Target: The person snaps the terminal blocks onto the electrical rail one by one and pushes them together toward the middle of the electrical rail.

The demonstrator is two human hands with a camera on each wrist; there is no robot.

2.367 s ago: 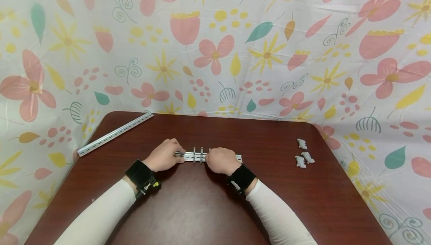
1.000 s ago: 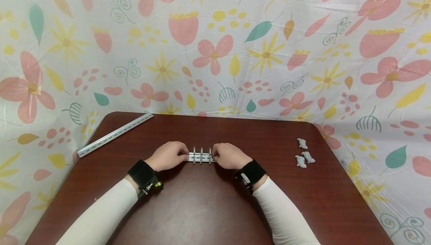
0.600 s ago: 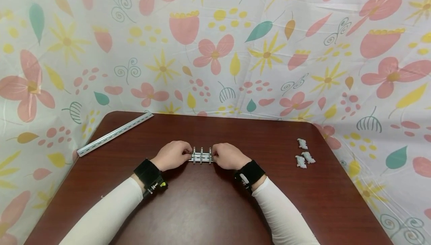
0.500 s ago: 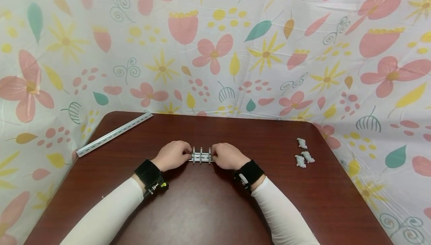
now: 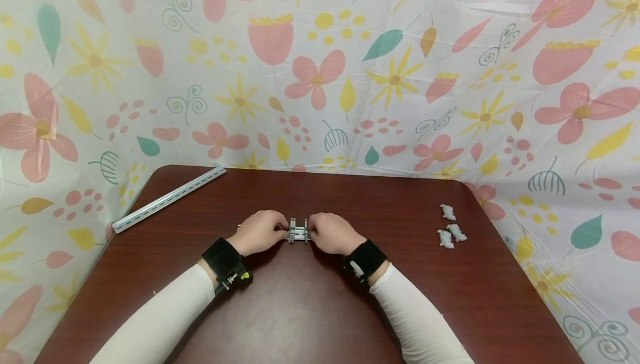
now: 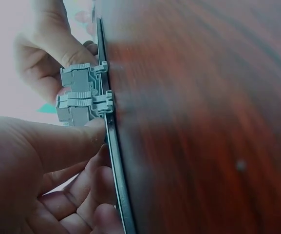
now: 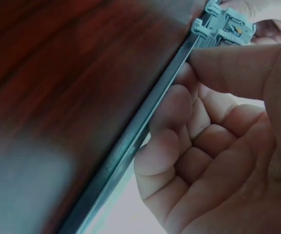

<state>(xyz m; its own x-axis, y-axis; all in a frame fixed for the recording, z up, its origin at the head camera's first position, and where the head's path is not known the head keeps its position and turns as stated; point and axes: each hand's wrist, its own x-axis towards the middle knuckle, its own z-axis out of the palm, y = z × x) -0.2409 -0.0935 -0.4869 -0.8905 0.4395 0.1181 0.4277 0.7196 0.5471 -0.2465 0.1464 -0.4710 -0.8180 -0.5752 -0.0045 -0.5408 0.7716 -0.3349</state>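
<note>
A short slotted DIN rail point(image 5: 299, 233) lies crosswise on the table between the two hands, carrying grey terminal blocks point(image 5: 292, 230) that stand in two groups with a small gap. The left hand point(image 5: 257, 233) curls over the rail, its thumb right against the left group; in the left wrist view that nearer group point(image 6: 84, 102) looks doubled. From the other side, the right hand point(image 5: 335, 233) straddles the rail, thumb and forefinger close beside the right block point(image 5: 306, 230). Its curled fingertips point(image 7: 172, 105) touch the rail's edge in the right wrist view. Both rail ends are mostly hidden under the hands.
A longer slotted rail point(image 5: 170, 200) lies slanted along the table's back left edge. Three loose grey terminal blocks point(image 5: 456, 232) sit at the right. A flower-printed curtain point(image 5: 320, 75) hangs behind the brown table point(image 5: 290, 308).
The hands have moved closer together along the rail. Three spaced terminal blocks have become two groups: the left one shifted right to the middle one, the right one slid slightly left.
</note>
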